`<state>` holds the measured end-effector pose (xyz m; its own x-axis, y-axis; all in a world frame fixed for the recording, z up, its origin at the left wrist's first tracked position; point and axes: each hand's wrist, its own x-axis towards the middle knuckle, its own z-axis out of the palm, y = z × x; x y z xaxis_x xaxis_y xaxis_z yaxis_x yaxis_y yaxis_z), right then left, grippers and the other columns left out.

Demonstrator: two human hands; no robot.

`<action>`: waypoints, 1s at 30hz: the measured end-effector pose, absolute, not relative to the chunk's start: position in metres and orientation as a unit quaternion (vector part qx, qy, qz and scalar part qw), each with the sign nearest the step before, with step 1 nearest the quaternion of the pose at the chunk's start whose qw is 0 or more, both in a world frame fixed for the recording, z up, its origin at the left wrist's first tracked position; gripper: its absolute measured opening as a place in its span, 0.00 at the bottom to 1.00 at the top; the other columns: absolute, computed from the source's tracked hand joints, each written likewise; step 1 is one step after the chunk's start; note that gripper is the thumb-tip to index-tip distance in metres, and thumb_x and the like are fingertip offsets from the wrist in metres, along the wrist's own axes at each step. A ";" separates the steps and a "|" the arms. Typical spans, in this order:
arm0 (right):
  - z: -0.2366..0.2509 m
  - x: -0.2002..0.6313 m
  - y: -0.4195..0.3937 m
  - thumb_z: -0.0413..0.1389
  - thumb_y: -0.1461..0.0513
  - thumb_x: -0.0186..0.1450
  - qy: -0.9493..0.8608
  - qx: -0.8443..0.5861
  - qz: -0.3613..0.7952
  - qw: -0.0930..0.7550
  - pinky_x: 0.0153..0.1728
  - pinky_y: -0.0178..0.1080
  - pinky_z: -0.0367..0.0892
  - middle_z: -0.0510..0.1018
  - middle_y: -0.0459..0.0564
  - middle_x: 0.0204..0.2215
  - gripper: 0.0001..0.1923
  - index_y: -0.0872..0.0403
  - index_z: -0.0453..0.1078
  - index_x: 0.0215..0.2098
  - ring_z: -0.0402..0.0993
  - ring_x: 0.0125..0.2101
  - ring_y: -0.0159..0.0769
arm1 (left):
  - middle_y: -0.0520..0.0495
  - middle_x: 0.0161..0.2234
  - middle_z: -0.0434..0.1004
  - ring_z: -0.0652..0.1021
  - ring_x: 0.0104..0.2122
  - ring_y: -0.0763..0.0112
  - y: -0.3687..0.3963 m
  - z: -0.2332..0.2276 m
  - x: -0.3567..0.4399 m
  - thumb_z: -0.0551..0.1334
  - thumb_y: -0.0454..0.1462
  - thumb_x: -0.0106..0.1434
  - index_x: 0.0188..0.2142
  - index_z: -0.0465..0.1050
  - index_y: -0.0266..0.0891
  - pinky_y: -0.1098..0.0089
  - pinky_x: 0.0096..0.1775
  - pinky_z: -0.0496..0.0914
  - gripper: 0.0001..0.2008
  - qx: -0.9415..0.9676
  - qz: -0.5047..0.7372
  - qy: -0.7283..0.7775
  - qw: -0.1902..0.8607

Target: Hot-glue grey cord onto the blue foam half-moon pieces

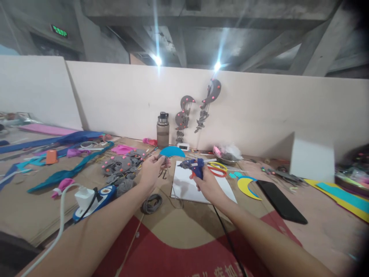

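The blue foam half-circle (172,151) is up off the table, pinched at its lower edge in your left hand (152,171), just beyond the far edge of the white sheet (198,186). Your right hand (208,184) has its grip wrapped round the handle of the blue glue gun (193,166), nozzle pointing left toward the foam piece, with a small gap between tip and foam. The black cord (227,238) trails back toward you under your right forearm.

For a clean job here, I'd say hold the half-circle steady and bring the nozzle in to the edge you're pinching, keeping your left fingertips clear of the tip. A small dab looks like plenty on a piece this thin. Working over the white sheet seems wise, so drips land there and not on the cardboard.

To the right of the sheet lie the red-and-yellow scissors (216,168), a yellow crescent (246,187) and a black phone (281,201). On your left sits a grey disc with pink dots (117,164), a coil of grey cord (152,203) near your left wrist, and a white plug (83,195) on a blue holder. At the far edge of the table a water bottle (163,130) stands against the wall, beside two grey hanging ornaments (198,105).
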<state>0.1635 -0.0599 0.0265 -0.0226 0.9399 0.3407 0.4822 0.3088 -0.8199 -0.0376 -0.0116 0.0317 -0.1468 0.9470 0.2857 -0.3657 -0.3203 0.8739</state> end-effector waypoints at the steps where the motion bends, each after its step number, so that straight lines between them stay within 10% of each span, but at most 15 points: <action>1: 0.025 0.166 -0.057 0.49 0.65 0.57 -0.657 -0.552 0.289 0.424 0.18 0.32 0.62 0.74 0.44 0.24 0.09 0.54 0.60 0.38 0.66 0.17 0.28 | 0.49 0.27 0.76 0.77 0.26 0.73 -0.011 0.032 -0.038 0.65 0.41 0.51 0.31 0.70 0.34 0.68 0.36 0.72 0.13 0.442 0.681 0.327 0.483; 5: 0.021 0.178 -0.050 0.49 0.62 0.60 -0.667 -0.619 0.274 0.311 0.17 0.33 0.61 0.70 0.43 0.17 0.02 0.52 0.60 0.31 0.67 0.16 0.32 | 0.48 0.27 0.76 0.77 0.28 0.71 -0.011 0.034 -0.042 0.65 0.42 0.51 0.31 0.69 0.34 0.67 0.37 0.72 0.13 0.449 0.678 0.331 0.478; 12: 0.044 0.180 -0.065 0.55 0.61 0.58 -0.734 -0.591 -0.073 0.327 0.42 0.50 0.64 0.72 0.56 0.32 0.05 0.54 0.63 0.27 0.68 0.39 0.46 | 0.48 0.28 0.77 0.77 0.29 0.69 -0.019 0.047 -0.043 0.63 0.45 0.53 0.32 0.70 0.37 0.67 0.36 0.71 0.13 0.509 0.666 0.358 0.412; 23: 0.051 0.082 -0.067 0.57 0.58 0.56 -0.541 -0.364 0.459 0.603 0.39 0.38 0.69 0.71 0.46 0.39 0.18 0.49 0.52 0.38 0.71 0.35 0.29 | 0.50 0.28 0.76 0.75 0.28 0.70 -0.049 0.062 -0.038 0.60 0.40 0.57 0.32 0.72 0.40 0.71 0.33 0.66 0.07 0.649 0.601 0.421 0.201; 30: 0.061 0.091 -0.074 0.55 0.55 0.59 -0.534 -0.420 0.438 0.589 0.17 0.27 0.53 0.62 0.38 0.23 0.10 0.52 0.61 0.32 0.54 0.18 0.22 | 0.48 0.30 0.77 0.78 0.32 0.69 -0.053 0.069 -0.034 0.59 0.41 0.59 0.34 0.69 0.38 0.69 0.37 0.70 0.09 0.608 0.614 0.394 0.313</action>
